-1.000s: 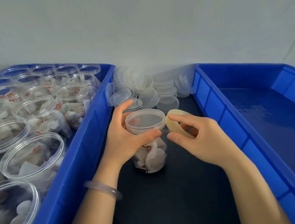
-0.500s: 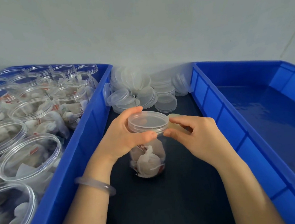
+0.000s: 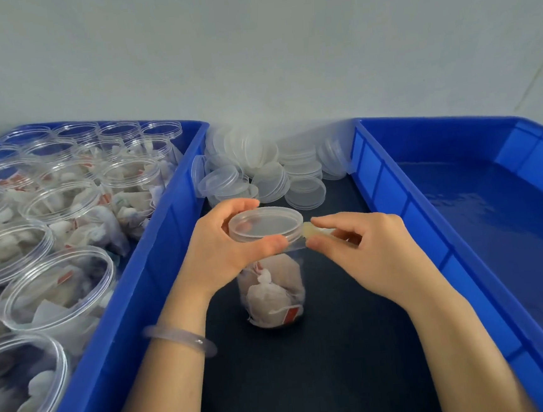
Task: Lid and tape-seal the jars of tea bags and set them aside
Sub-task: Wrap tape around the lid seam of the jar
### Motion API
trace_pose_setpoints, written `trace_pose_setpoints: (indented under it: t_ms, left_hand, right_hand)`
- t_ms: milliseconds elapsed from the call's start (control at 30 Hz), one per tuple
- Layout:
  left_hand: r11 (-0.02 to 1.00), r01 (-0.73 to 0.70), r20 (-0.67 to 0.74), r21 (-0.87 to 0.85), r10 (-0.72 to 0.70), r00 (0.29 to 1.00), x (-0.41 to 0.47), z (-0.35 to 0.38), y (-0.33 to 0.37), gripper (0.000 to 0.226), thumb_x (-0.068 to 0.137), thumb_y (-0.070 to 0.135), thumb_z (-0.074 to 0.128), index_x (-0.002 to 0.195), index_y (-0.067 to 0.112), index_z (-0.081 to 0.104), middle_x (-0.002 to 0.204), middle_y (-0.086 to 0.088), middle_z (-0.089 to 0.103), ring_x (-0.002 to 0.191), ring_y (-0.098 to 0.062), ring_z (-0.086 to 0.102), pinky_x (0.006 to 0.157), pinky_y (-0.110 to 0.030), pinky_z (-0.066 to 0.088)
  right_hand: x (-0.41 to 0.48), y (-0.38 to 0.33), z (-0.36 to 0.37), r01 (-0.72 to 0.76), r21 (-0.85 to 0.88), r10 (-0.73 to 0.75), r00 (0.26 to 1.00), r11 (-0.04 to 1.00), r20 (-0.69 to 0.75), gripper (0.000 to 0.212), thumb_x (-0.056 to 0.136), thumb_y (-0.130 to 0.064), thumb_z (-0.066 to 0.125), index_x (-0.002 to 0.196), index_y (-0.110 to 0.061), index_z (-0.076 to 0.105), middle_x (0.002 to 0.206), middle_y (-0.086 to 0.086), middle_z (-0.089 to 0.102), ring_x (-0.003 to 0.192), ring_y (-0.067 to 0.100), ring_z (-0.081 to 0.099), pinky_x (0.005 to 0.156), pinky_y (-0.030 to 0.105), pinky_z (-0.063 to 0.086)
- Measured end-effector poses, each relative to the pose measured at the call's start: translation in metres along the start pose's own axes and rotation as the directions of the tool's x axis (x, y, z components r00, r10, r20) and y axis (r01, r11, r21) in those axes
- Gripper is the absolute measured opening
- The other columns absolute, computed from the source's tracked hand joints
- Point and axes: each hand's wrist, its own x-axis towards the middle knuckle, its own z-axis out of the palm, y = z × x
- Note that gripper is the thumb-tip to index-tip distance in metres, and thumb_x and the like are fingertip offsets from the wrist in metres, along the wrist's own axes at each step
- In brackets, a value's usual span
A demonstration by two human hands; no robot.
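Note:
A clear plastic jar (image 3: 272, 291) of tea bags stands upright on the dark table between two blue crates. A clear lid (image 3: 265, 222) sits on its top. My left hand (image 3: 221, 249) grips the lid's rim, thumb at the front and fingers behind. My right hand (image 3: 362, 247) pinches a yellowish roll of clear tape (image 3: 311, 230) against the lid's right edge. A short strip of tape runs from the roll along the rim toward my left thumb. Most of the roll is hidden by my fingers.
The blue crate on the left (image 3: 140, 299) is packed with several open jars of tea bags (image 3: 54, 290). A heap of loose clear lids (image 3: 260, 174) lies at the back of the table. The blue crate on the right (image 3: 466, 271) holds no jars.
The tape roll has come in from beside the jar to touch the lid's right edge. My left hand has stayed on the lid, and the view has shifted slightly.

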Motion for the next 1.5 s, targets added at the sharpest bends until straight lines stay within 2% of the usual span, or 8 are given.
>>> trace_pose_setpoints:
  t_ms: [267, 500, 767, 933, 1100, 1233, 1300, 1500]
  left_hand:
    - [0.994, -0.038, 0.134, -0.099, 0.051, 0.990, -0.002, -0.004, -0.001, 0.056, 0.053, 0.049, 0.072, 0.105, 0.030, 0.066, 0.100, 0.025, 0.068, 0.100, 0.002, 0.062, 0.075, -0.016, 0.052]
    - [0.991, -0.047, 0.119, 0.128, 0.032, 0.992, 0.000, 0.001, 0.008, 0.069, 0.042, 0.065, 0.084, 0.103, 0.040, 0.064, 0.105, 0.018, 0.066, 0.098, 0.004, 0.060, 0.078, -0.013, 0.048]
    - [0.982, -0.151, 0.167, 0.111, 0.131, 0.977, 0.004, 0.001, 0.007, 0.052, 0.057, 0.035, 0.089, 0.103, 0.039, 0.066, 0.114, 0.020, 0.061, 0.109, 0.008, 0.053, 0.089, -0.007, 0.040]
    - [0.985, -0.164, 0.224, 0.062, 0.146, 0.964, 0.003, -0.001, 0.007, 0.058, 0.051, 0.043, 0.082, 0.106, 0.034, 0.068, 0.121, 0.013, 0.062, 0.117, 0.002, 0.053, 0.100, -0.021, 0.043]
    - [0.970, -0.179, 0.337, 0.166, 0.115, 0.935, 0.001, -0.006, 0.020, 0.055, 0.050, 0.042, 0.078, 0.103, 0.039, 0.064, 0.130, 0.017, 0.053, 0.122, 0.001, 0.048, 0.104, -0.032, 0.041]
    - [0.848, -0.170, 0.433, 0.501, -0.076, 0.898, 0.009, 0.000, 0.042, 0.056, 0.051, 0.039, 0.080, 0.095, 0.043, 0.046, 0.116, 0.017, 0.052, 0.100, -0.003, 0.054, 0.079, -0.033, 0.050]
    - [0.770, -0.206, 0.412, 0.604, -0.080, 0.908, 0.011, 0.012, 0.047, 0.065, 0.050, 0.051, 0.085, 0.095, 0.043, 0.039, 0.107, 0.018, 0.047, 0.093, -0.004, 0.048, 0.069, -0.027, 0.042]
    - [0.820, -0.221, 0.410, 0.529, -0.019, 0.912, 0.011, 0.010, 0.046, 0.066, 0.064, 0.051, 0.082, 0.122, 0.041, 0.053, 0.121, 0.022, 0.049, 0.114, -0.002, 0.045, 0.092, -0.027, 0.040]
  right_hand:
    - [0.002, -0.007, 0.007, 0.148, -0.049, -0.153, 0.982, 0.988, -0.113, 0.068, 0.068, -0.075, 0.042, 0.099, -0.018, 0.060, 0.088, -0.003, 0.062, 0.074, 0.019, 0.057, 0.061, 0.046, 0.054]
    - [-0.001, -0.008, 0.014, 0.033, -0.062, -0.038, 0.997, 0.998, -0.073, 0.080, 0.064, -0.076, 0.041, 0.119, -0.023, 0.061, 0.079, -0.019, 0.054, 0.074, 0.005, 0.057, 0.061, 0.016, 0.048]
    - [-0.008, 0.004, 0.005, 0.054, 0.024, -0.053, 0.998, 0.998, -0.036, 0.047, 0.076, -0.033, 0.077, 0.121, -0.025, 0.066, 0.082, -0.034, 0.051, 0.081, -0.024, 0.049, 0.070, -0.003, 0.036]
    - [-0.003, 0.002, 0.006, 0.080, 0.033, -0.078, 0.994, 0.996, -0.078, 0.041, 0.071, -0.032, 0.082, 0.108, -0.018, 0.072, 0.073, -0.034, 0.055, 0.081, -0.020, 0.052, 0.069, -0.001, 0.039]
    - [0.005, 0.004, -0.002, -0.102, 0.080, 0.098, 0.994, 0.992, 0.053, 0.074, 0.052, -0.056, 0.080, 0.121, -0.035, 0.062, 0.090, -0.022, 0.064, 0.079, -0.004, 0.059, 0.069, 0.013, 0.044]
    - [0.010, -0.002, -0.005, -0.155, 0.017, 0.152, 0.980, 0.988, 0.130, 0.076, 0.043, -0.059, 0.081, 0.115, -0.042, 0.062, 0.092, -0.021, 0.061, 0.089, 0.000, 0.059, 0.074, 0.026, 0.052]
    - [0.009, -0.004, -0.005, -0.150, 0.004, 0.148, 0.980, 0.989, 0.130, 0.073, 0.045, -0.056, 0.080, 0.115, -0.042, 0.063, 0.091, -0.022, 0.060, 0.089, -0.003, 0.058, 0.074, 0.027, 0.052]
    - [0.005, 0.002, -0.004, -0.117, 0.122, 0.091, 0.975, 0.986, 0.201, 0.045, 0.071, -0.036, 0.077, 0.114, -0.044, 0.063, 0.092, -0.011, 0.066, 0.069, 0.012, 0.060, 0.066, 0.025, 0.052]
